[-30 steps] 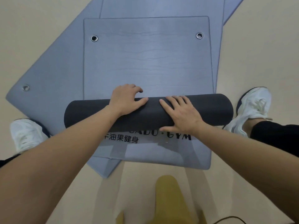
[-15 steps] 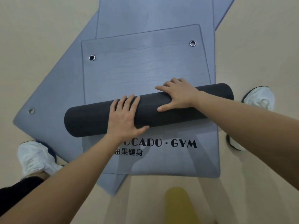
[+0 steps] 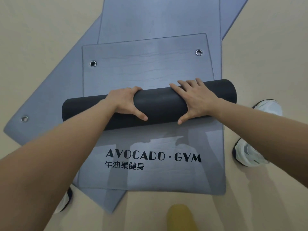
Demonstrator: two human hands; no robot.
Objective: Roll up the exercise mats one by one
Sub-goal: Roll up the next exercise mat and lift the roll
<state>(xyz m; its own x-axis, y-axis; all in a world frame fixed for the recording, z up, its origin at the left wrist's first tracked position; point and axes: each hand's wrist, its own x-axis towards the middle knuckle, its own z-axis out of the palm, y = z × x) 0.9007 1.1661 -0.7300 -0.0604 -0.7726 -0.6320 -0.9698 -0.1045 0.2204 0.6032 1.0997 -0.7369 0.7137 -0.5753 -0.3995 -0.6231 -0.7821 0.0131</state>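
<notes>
left hand [image 3: 124, 104]: fingers curled over far side of the dark roll [image 3: 160, 105], thumb down the near face, gripping it
right hand [image 3: 196, 99]: flat on the roll right of the left hand, fingers spread and fairly straight over the top, thumb splayed to the near edge, pressing not clasping
arms: both bare, reaching in from the near side
dark roll: rolled part of the top mat, black outside, lying crosswise on the stack, right end a bit farther away than the left
unrolled part [image 3: 146, 72]: grey-blue, flat, just beyond the roll, metal eyelets at far left [image 3: 93, 63] and far right [image 3: 198, 52]
printed mat [image 3: 166, 180]: grey-blue, flat, near side of the roll, black "AVOCADO · GYM" plus a line of Chinese characters
angled mat [image 3: 50, 100]: lowest in the pile, skewed out to the left, one eyelet [image 3: 24, 118] near its corner
shoes: white, right shoe [image 3: 248, 154] just beside the printed mat's right edge, left shoe [image 3: 64, 202] mostly hidden under the left arm
floor [image 3: 33, 30]: beige, smooth
yellow thing [image 3: 181, 217]: bottom edge, blurred, cannot tell what
</notes>
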